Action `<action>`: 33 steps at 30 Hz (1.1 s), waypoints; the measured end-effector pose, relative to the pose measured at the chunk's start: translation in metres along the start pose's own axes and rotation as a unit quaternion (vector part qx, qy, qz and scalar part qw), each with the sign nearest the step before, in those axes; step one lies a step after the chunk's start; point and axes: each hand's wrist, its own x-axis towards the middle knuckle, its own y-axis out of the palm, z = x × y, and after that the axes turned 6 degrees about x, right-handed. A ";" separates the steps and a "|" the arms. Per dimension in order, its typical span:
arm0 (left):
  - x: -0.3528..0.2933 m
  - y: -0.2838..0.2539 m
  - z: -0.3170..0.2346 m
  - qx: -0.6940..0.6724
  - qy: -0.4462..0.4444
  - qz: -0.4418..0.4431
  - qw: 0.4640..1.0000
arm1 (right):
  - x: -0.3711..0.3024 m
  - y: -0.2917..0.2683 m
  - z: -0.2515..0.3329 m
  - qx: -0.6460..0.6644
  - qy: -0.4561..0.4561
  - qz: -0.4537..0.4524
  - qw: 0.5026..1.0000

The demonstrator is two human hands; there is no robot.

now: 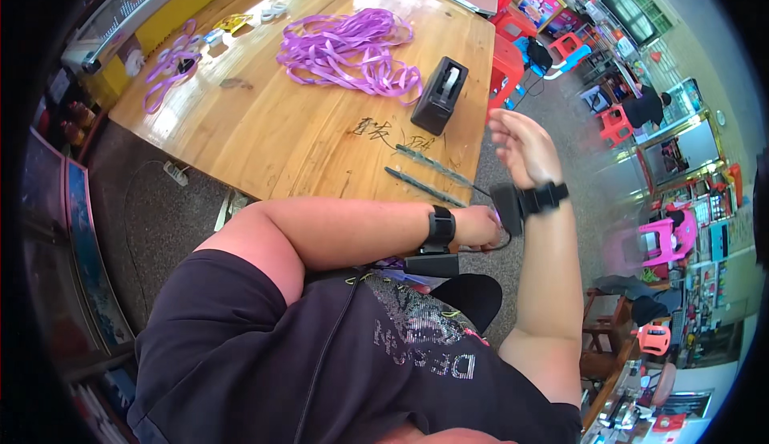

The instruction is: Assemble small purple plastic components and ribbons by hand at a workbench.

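Note:
My left hand (478, 228) reaches across my body to just off the table's near right corner. Its fingers are curled down, and what they hold, if anything, is hidden; a small purple bit shows beside them. My right hand (525, 149) is raised beside the table's right edge, fingers slightly bent and apart, with nothing seen in it. On the wooden table (264, 139), nearest to my hands, lie two long thin dark green strips (432, 162). Beyond them stands a black tape dispenser (440, 95). A loose heap of purple ribbon (348, 47) lies farther back.
More purple ribbon (170, 71) lies at the table's left edge, near a yellow item (232, 22) and a white coil (274, 12). Red plastic stools (506, 67) stand close past the right edge. A person (645, 107) is farther off. A power strip (175, 173) lies on the floor.

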 end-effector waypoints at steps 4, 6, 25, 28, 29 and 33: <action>0.002 -0.001 -0.002 0.009 0.006 -0.005 1.000 | 0.059 0.014 -0.019 -0.052 0.064 -0.027 0.996; 0.000 -0.001 -0.003 -0.038 -0.010 -0.030 0.999 | 0.077 0.020 -0.025 -0.079 0.089 -0.033 0.992; 0.035 0.006 0.030 0.227 0.170 -0.059 0.957 | 0.074 0.050 -0.035 -0.016 -0.028 -0.060 0.998; 0.022 0.005 0.018 0.180 0.145 -0.047 0.972 | 0.053 0.053 -0.030 0.023 0.047 0.011 0.999; 0.013 0.005 0.007 0.104 0.083 -0.035 0.991 | 0.051 0.050 -0.035 0.019 0.058 0.020 0.998; 0.049 0.015 0.043 0.200 0.222 -0.077 0.951 | 0.048 0.050 -0.044 0.018 0.114 0.026 0.993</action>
